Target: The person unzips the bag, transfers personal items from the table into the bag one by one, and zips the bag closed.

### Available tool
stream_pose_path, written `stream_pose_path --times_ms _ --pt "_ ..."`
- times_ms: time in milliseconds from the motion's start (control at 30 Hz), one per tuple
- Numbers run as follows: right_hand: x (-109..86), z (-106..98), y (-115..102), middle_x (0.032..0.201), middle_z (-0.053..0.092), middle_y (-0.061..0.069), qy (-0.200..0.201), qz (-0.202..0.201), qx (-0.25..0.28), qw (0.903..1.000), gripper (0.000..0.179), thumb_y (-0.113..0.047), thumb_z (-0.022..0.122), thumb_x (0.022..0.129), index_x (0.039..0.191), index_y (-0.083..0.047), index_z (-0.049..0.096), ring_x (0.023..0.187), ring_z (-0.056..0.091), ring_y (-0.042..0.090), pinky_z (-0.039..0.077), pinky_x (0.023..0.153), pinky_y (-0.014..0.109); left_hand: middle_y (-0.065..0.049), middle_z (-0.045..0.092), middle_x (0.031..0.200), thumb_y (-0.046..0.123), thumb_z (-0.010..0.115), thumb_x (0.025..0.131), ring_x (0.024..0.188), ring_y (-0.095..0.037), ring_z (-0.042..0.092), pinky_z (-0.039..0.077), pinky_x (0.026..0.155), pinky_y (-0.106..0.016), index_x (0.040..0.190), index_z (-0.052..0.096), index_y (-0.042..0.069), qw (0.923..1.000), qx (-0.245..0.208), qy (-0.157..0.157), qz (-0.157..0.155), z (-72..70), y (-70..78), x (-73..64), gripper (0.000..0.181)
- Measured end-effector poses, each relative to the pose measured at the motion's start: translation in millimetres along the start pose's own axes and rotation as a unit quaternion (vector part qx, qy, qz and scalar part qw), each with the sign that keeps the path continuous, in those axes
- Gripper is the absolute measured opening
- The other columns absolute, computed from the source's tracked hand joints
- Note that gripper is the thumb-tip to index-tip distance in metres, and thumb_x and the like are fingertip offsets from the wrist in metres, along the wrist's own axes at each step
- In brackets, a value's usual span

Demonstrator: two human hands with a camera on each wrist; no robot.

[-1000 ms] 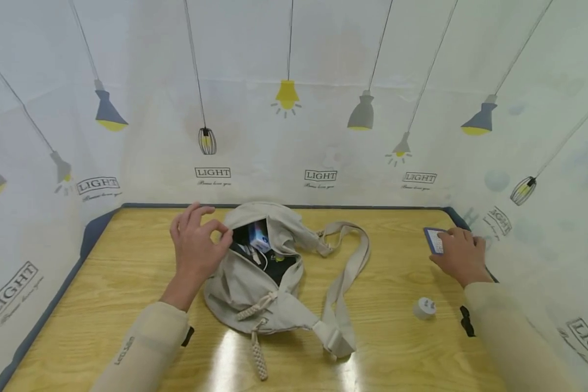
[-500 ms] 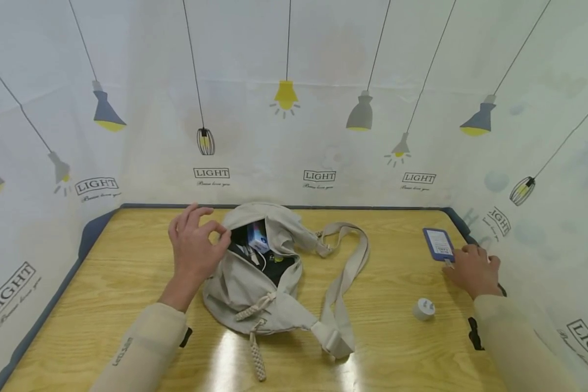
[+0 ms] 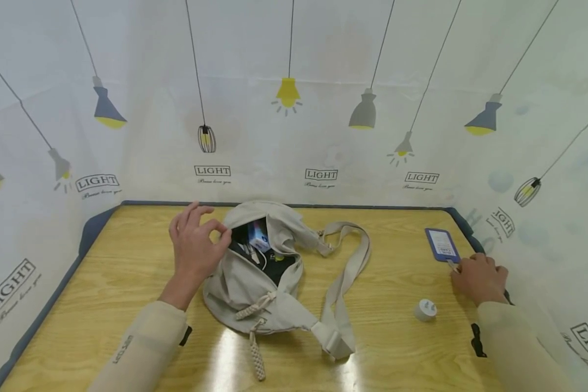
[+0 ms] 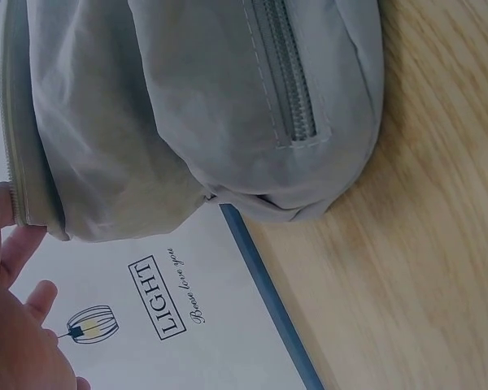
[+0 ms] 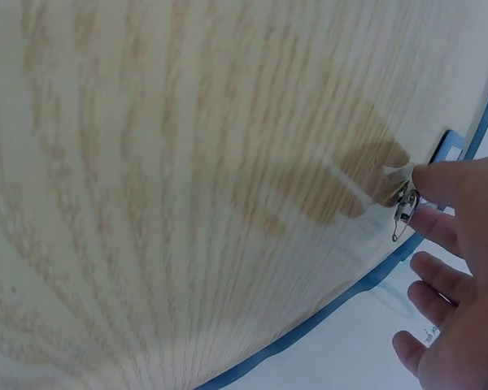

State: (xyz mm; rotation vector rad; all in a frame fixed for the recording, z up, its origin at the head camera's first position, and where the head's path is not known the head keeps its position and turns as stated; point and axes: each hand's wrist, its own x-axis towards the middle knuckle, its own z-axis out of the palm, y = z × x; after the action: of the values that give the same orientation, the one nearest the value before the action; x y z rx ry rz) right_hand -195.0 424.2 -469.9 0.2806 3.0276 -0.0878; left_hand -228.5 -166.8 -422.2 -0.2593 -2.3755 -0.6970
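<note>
A beige fabric bag lies on the table with its zipped mouth open. Inside it a small blue-and-white box and a white cable show against the dark lining. My left hand pinches the edge of the opening between thumb and index finger; the zip edge is in that grip in the left wrist view. At the right, a blue-framed badge holder lies on the table. My right hand pinches its metal clip between thumb and index finger, the other fingers loosely bent.
A white plug adapter with its prongs up stands left of the right forearm. The bag's strap loops out to the right over the wooden table. Printed fabric walls enclose the back and sides.
My right hand has slid off the badge holder's face toward the near right and now pinches its clip, leaving the card uncovered. The left hand keeps its hold on the bag.
</note>
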Motion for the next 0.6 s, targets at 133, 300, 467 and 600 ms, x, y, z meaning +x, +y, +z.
stream_pose_path --times_ms 133,300,467,600 --pt "2.7 1.0 -1.6 0.119 0.049 0.035 0.007 -0.003 0.002 1.0 0.032 -0.026 0.057 0.093 0.099 0.002 0.07 0.107 0.041 0.053 0.027 0.089 0.074 -0.013 0.06 0.125 0.021 0.074 0.081 0.138 -0.035 0.037 0.02 0.111 -0.057 0.072 0.072 0.01 1.0 0.0 -0.001 0.0 0.1 0.2 0.0 0.014" --pt "5.0 4.4 -2.7 0.115 0.053 0.033 0.022 -0.021 0.005 0.9995 0.024 -0.021 0.059 0.092 0.089 -0.001 0.072 0.106 0.045 0.052 0.028 0.088 0.073 -0.013 0.06 0.125 0.021 0.073 0.081 0.138 -0.035 0.037 0.02 0.111 -0.058 0.072 0.072 0.01 1.0 -0.002 0.001 0.001 0.7 0.3 -0.3 0.014" --pt "6.3 7.1 -5.6 0.117 0.055 0.032 0.04 -0.027 0.002 0.9988 0.024 -0.019 0.059 0.091 0.084 -0.001 0.073 0.107 0.046 0.052 0.029 0.089 0.073 -0.014 0.06 0.125 0.02 0.074 0.081 0.138 -0.036 0.037 0.02 0.111 -0.058 0.071 0.072 0.01 1.0 -0.004 0.002 0.002 0.3 0.3 -0.6 0.014" --pt "6.1 5.6 -9.4 0.121 0.053 0.032 0.031 -0.025 0.0 0.9992 0.024 -0.02 0.058 0.091 0.08 -0.003 0.072 0.11 0.044 0.053 0.028 0.09 0.072 -0.015 0.061 0.125 0.02 0.074 0.081 0.138 -0.035 0.037 0.02 0.111 -0.058 0.072 0.071 0.01 1.0 -0.004 0.001 0.001 0.0 0.0 -1.1 0.014"
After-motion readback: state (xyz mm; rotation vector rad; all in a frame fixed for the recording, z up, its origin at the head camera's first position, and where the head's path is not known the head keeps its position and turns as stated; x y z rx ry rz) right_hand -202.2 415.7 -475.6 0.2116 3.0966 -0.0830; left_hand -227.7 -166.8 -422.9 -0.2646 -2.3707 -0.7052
